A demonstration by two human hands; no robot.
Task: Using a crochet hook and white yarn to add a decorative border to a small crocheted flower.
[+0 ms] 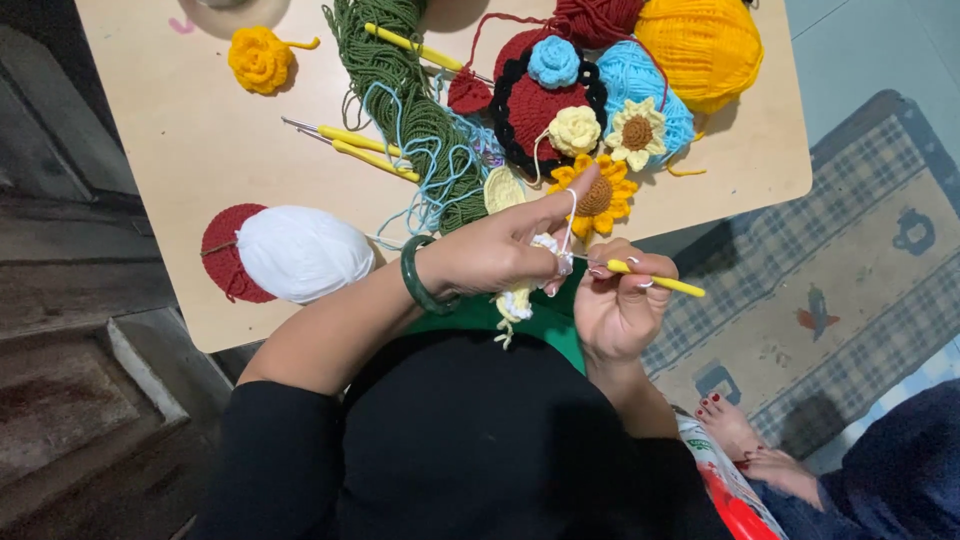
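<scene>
The left hand (495, 250) pinched a small white-and-yellow crochet piece (530, 275), white yarn (570, 215) looped over its raised finger. Just to its right, the right hand (620, 305) gripped a yellow crochet hook (655, 280) — lying sideways, tip at the piece — above the counter (200, 140) edge.

White yarn ball (303, 253), yellow crochet rose (259, 58), orange yarn ball (703, 45) on table (180, 150)

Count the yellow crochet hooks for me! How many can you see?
4: one hook in the right hand, two hooks lying side by side on the table, one hook on the green yarn. More may hide under the yarn.
</scene>
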